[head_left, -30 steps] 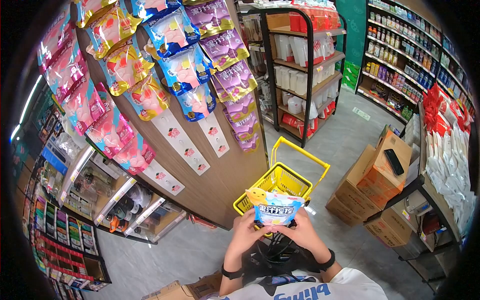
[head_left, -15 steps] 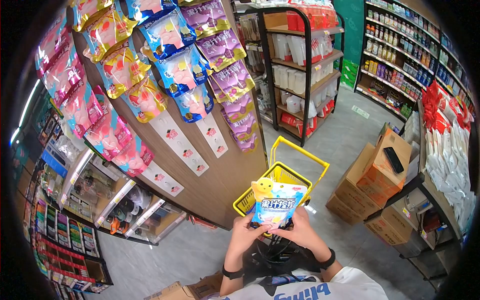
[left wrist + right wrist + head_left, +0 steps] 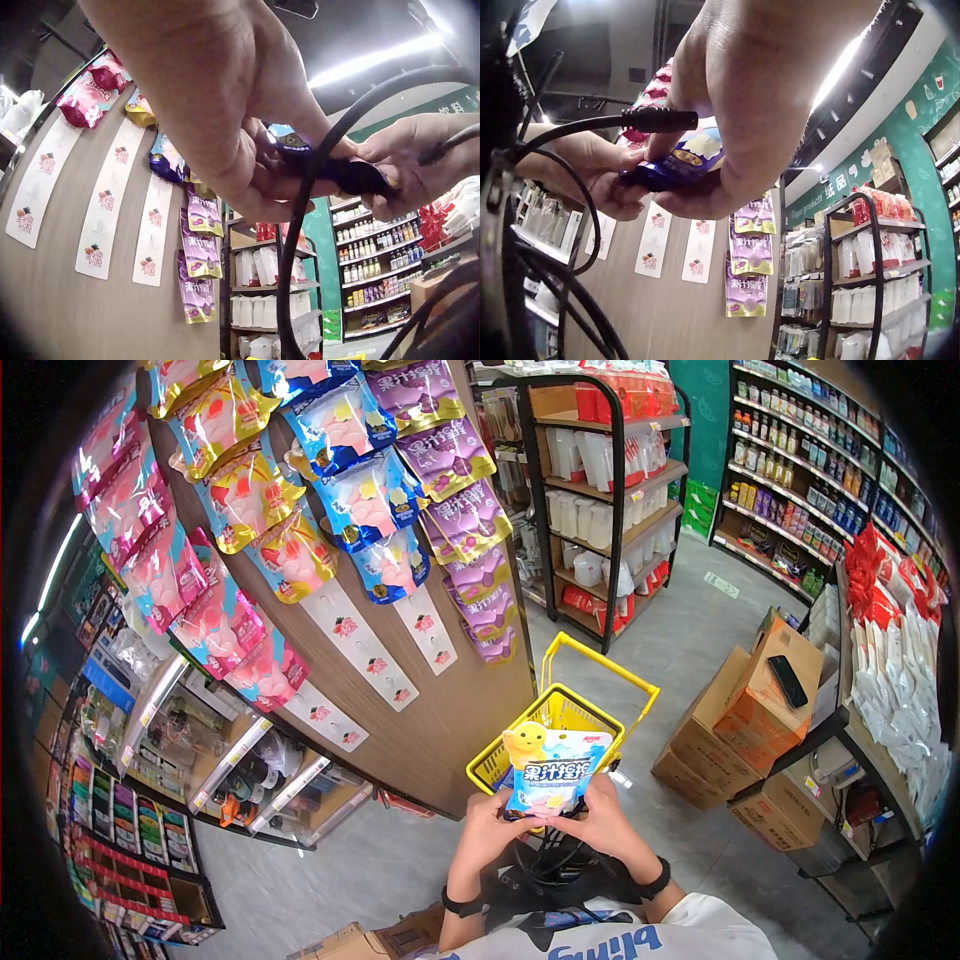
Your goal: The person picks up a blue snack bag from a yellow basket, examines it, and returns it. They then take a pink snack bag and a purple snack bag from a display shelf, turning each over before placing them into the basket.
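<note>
A blue and white candy pouch with a yellow cartoon figure at its top left is held up in front of my body, its printed front facing the head camera. My left hand grips its lower left corner, and my right hand grips the lower right, thumbs nearly meeting along the bottom edge. From the right wrist, the dark blue base of the pouch shows between the hands. In the left wrist view my left hand covers most of the pouch.
A yellow shopping basket with a raised handle stands just beyond the pouch. At left, a wooden panel bears hanging pouches in several colours. Stacked cartons with a black phone on top stand right. A black-framed shelf is farther back.
The pouch has swung from a flatter, tipped-away pose to a more upright one, showing more of its front, then tipped back slightly. Both hands keep their grip and nearly the same place.
</note>
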### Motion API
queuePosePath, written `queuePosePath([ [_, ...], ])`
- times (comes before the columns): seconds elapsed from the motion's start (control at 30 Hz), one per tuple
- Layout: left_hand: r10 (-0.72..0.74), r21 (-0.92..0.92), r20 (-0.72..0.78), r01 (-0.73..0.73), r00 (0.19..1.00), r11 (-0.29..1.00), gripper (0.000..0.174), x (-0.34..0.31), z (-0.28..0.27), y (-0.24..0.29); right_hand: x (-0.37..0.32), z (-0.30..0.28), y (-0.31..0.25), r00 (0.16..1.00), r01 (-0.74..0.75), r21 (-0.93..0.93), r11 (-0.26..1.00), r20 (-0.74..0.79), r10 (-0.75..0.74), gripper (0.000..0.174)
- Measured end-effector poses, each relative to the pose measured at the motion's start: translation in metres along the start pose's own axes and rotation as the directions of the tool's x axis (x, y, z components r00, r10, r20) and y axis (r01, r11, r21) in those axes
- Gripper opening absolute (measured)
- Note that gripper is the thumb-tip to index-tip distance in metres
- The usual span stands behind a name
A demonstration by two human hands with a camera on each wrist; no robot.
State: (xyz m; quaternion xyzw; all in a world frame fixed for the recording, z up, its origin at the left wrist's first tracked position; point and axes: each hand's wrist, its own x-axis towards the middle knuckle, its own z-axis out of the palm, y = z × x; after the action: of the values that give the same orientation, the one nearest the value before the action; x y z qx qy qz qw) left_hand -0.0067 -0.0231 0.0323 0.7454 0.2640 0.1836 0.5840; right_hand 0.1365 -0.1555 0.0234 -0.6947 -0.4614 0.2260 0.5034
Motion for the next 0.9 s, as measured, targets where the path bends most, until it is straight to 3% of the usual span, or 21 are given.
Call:
queuePosePath([
  [0.07, 0.110, 0.011, -0.040, -0.110, 0.993, 0.994, 0.027, 0.001, 0.002, -0.001, 0.000, 0.004, 0.006, 1.000, -0.015, 0.096, 0.995, -0.026, 0.017, 0.052],
  [0.17, 0.120, 0.010, -0.027, -0.119, 0.992, 0.993, 0.026, 0.001, 0.001, -0.005, 0.001, 0.005, 0.008, 0.999, 0.027, 0.120, 0.992, -0.035, -0.023, 0.052],
  [0.37, 0.139, 0.021, -0.021, -0.138, 0.990, 0.990, 0.026, 0.002, 0.002, -0.003, 0.002, -0.001, 0.004, 0.996, 0.079, -0.042, 0.996, 0.033, -0.077, 0.060],
  [0.47, 0.087, -0.135, -0.043, -0.092, 0.995, 0.987, 0.029, 0.004, 0.006, -0.021, 0.003, -0.004, 0.009, 0.993, 0.084, -0.069, 0.994, 0.084, -0.078, 0.067],
  [0.57, 0.087, -0.131, 0.004, -0.086, 0.996, 0.988, 0.031, 0.005, 0.006, -0.023, 0.003, -0.008, 0.009, 0.984, 0.126, -0.084, 0.988, 0.140, -0.114, 0.073],
  [0.77, 0.057, 0.121, 0.048, -0.062, 0.997, 0.991, 0.035, 0.000, 0.005, -0.003, 0.004, -0.007, 0.008, 0.982, 0.068, -0.049, 0.996, 0.178, -0.058, 0.072],
  [0.9, 0.034, 0.031, 0.034, -0.036, 0.999, 0.999, 0.035, 0.002, 0.007, -0.003, 0.003, 0.002, 0.021, 0.984, 0.004, 0.109, 0.994, 0.179, -0.024, 0.064],
])
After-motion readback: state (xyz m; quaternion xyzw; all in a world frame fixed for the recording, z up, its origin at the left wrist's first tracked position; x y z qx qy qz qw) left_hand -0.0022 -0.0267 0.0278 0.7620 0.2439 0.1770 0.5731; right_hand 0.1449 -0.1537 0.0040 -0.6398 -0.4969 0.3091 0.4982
